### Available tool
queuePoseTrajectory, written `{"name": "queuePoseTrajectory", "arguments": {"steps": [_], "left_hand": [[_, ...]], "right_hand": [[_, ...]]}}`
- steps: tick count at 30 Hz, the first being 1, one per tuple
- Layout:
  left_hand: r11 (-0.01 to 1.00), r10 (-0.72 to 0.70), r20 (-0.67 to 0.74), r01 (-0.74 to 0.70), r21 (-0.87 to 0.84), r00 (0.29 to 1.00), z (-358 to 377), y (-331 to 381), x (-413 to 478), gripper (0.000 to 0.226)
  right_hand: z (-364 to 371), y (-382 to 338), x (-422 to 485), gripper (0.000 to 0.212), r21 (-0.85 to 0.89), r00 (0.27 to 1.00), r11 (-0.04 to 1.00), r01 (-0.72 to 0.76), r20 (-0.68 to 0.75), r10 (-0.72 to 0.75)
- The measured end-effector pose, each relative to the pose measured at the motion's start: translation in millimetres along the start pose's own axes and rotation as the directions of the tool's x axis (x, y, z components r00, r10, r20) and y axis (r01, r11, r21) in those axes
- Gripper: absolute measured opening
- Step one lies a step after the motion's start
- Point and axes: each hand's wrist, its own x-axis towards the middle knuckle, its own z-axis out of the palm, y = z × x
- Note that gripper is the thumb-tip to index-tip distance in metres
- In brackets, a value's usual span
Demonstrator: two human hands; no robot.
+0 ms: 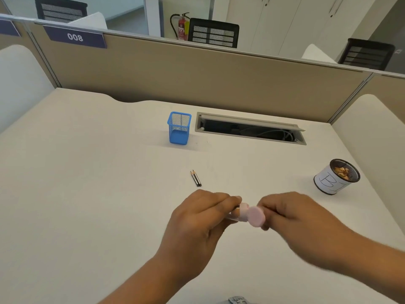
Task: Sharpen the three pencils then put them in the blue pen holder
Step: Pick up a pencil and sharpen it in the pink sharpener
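Two short black pencils (196, 178) lie side by side on the white desk, tips pointing away from me. The blue mesh pen holder (179, 128) stands upright farther back, with nothing visible inside. In front of me my left hand (197, 224) and my right hand (291, 218) meet over the desk. My right hand grips a round pink sharpener (255, 217). My left hand pinches something at the sharpener's other side; it looks like a pencil, but my fingers hide most of it and the picture is blurred there.
A black mesh cup wrapped in white paper (335, 177) holds pencil shavings at the right. An open cable tray (249, 128) is sunk into the desk behind the holder. A beige partition (197, 73) closes the desk's far side.
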Motion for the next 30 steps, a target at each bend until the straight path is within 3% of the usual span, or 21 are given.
{"name": "queuePoseTrajectory", "arguments": {"steps": [1, 2, 3, 5, 7, 9, 11, 14, 17, 20, 26, 30], "left_hand": [[0.998, 0.049, 0.018, -0.050, 0.043, 0.999, 1, -2, -1, 0.022], [0.993, 0.087, 0.033, -0.089, 0.078, 0.996, 1, -4, -2, 0.021], [0.988, 0.111, 0.042, -0.115, 0.106, 0.993, 1, -5, -2, 0.020], [0.980, 0.119, 0.057, -0.126, 0.151, 0.991, 2, -8, -1, 0.019], [0.977, 0.091, 0.073, -0.104, 0.187, 0.993, 3, -10, -1, 0.019], [0.978, 0.037, 0.085, -0.054, 0.203, 0.996, 6, -12, -1, 0.019], [0.982, -0.025, 0.067, 0.011, 0.191, 0.997, 6, -13, -3, 0.020], [0.981, -0.095, 0.053, 0.084, 0.174, 0.994, 7, -15, -3, 0.020], [0.981, -0.143, 0.050, 0.134, 0.139, 0.989, 9, -14, -3, 0.021], [0.978, -0.180, 0.082, 0.169, 0.119, 0.980, 10, -12, -3, 0.022], [0.970, -0.224, 0.153, 0.205, 0.129, 0.963, 11, -13, -6, 0.021], [0.964, -0.252, 0.174, 0.233, 0.125, 0.952, 14, -16, -8, 0.021]], "right_hand": [[-3, -1, 4, 0.043, 0.296, 0.963, 0.924, -0.243, 0.187, 0.194], [-6, -1, 6, 0.046, 0.467, 0.886, 0.769, -0.436, 0.369, 0.279], [-9, -1, 8, 0.044, 0.529, 0.832, 0.662, -0.531, 0.474, 0.288], [-13, -1, 11, 0.038, 0.536, 0.796, 0.620, -0.573, 0.543, 0.266], [-11, 1, 14, 0.034, 0.489, 0.859, 0.742, -0.458, 0.459, 0.227], [-5, 4, 16, 0.035, 0.363, 0.945, 0.897, -0.250, 0.294, 0.145], [-1, 7, 16, 0.035, 0.202, 0.994, 0.978, -0.047, 0.103, 0.026], [2, 9, 13, 0.026, 0.003, 0.976, 0.980, 0.199, -0.095, -0.198], [1, 11, 12, 0.016, -0.288, 0.902, 0.897, 0.336, -0.174, -0.394], [4, 15, 14, 0.019, -0.405, 0.861, 0.833, 0.378, -0.176, -0.477], [13, 21, 19, 0.056, -0.320, 0.928, 0.907, 0.275, -0.158, -0.337], [12, 25, 27, 0.045, -0.075, 0.986, 0.986, 0.151, -0.055, -0.156]]}}
